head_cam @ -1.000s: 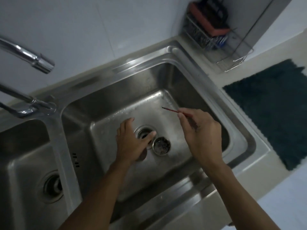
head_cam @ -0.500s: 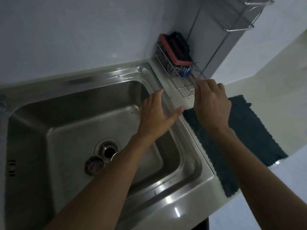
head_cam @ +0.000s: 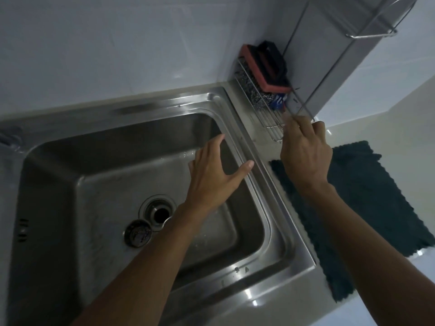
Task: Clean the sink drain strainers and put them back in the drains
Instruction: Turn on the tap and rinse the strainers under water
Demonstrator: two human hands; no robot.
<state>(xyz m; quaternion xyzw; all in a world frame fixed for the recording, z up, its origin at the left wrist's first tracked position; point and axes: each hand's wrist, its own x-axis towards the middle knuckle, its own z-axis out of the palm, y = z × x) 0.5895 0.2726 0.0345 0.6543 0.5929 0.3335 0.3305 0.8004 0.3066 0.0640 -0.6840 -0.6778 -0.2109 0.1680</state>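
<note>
A round metal strainer [head_cam: 137,232] lies on the floor of the steel sink [head_cam: 270,281], just left of the open drain [head_cam: 160,213]. My left hand [head_cam: 211,175] hovers with spread fingers over the basin's right side, holding nothing. My right hand [head_cam: 304,154] is at the front edge of the wire rack [head_cam: 270,128] on the counter. Its fingers are pinched together, apparently still on the thin stick, which I can barely make out.
The wire rack holds a red and black scrub sponge [head_cam: 263,67] and steel wool [head_cam: 256,96]. A dark mat [head_cam: 381,196] lies on the counter to the right of the sink. A metal panel with a wire rail [head_cam: 376,34] hangs in the corner above.
The view has swung right, away from the faucet. My left hand left the drain and rose over the basin's right side. My right hand carried the thin stick to the wire rack.
</note>
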